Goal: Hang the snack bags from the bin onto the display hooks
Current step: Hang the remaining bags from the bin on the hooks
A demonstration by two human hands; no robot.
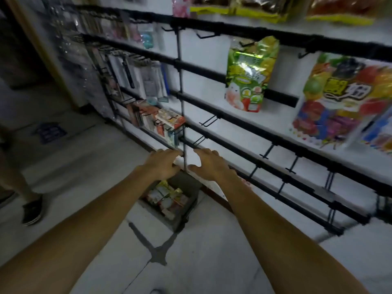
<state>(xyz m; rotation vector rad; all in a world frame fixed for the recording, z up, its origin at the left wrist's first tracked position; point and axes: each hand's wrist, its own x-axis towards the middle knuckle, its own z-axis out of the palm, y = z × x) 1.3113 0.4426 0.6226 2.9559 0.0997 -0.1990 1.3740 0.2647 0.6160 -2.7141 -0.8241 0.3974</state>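
Left hand (163, 164): held out palm down over the bin, fingers loosely spread and a bit bent, nothing gripped.
Right hand (209, 164): same deal, palm down, fingers relaxed and apart, nothing pinched; it's parked just beside the left one.
Grey boxy plastic bin (192, 209): set on the pale tiled floor at the foot of the rack, right under both hands.
Green, yellow and red-white snack packets (167, 198): piled inside the bin; too blurry for a count.
Thin grey metal upright pole (181, 92): seen between the 2 hands, running up the rack.
Glossy green snack bag (248, 75): hung on a hook from an upper rail, right of the pole.
Large multicolour fruit-print bag (337, 98): hung further right, well apart from the bin.
Black wire display hooks (209, 120): several are left bare along the black rails.
Black slip-on shoe with a white sole (31, 211): someone else's foot is planted at the far left.
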